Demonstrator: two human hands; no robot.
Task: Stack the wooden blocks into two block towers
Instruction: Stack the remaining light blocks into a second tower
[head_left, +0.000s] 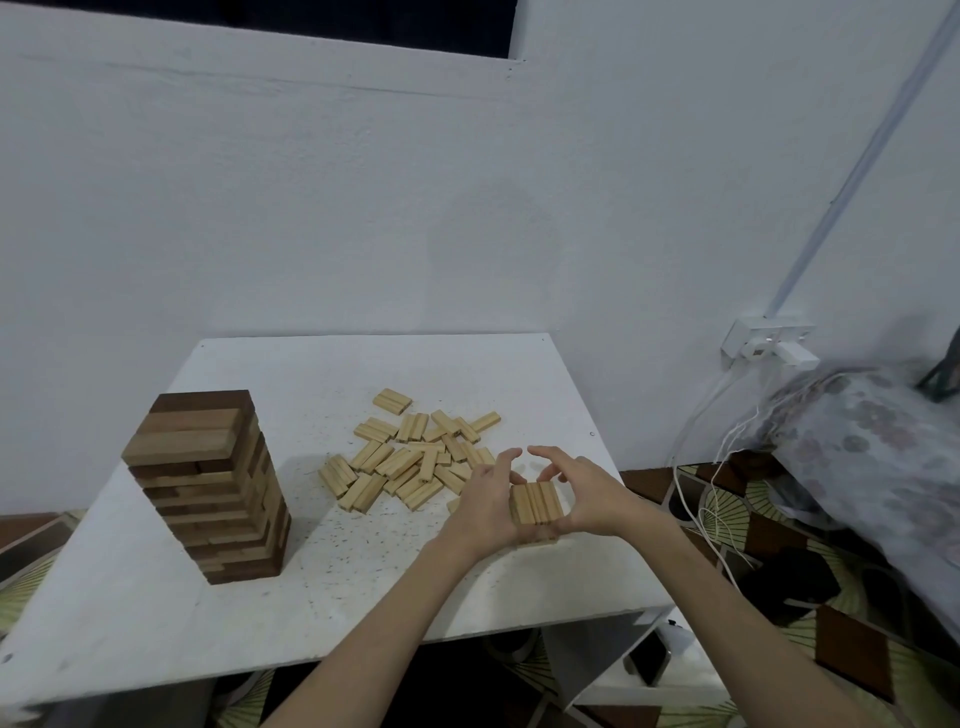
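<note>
A tall tower of dark and mid-brown blocks (215, 486) stands on the left of the white table (332, 587). A loose pile of pale wooden blocks (415, 457) lies near the table's middle right. In front of the pile sits a short stack of pale blocks (535, 506), a few layers high. My left hand (480, 501) presses against its left side and my right hand (584, 496) against its right side. Both hands have curved fingers arching over the stack's far edge, fingertips apart. The lower layers are mostly hidden by my hands.
The table stands against a white wall. To the right are a wall socket with a plugged-in charger (779, 351), white cables (701, 499), and a patterned cushion (872, 447). A patterned floor mat (831, 623) shows past the table's right edge.
</note>
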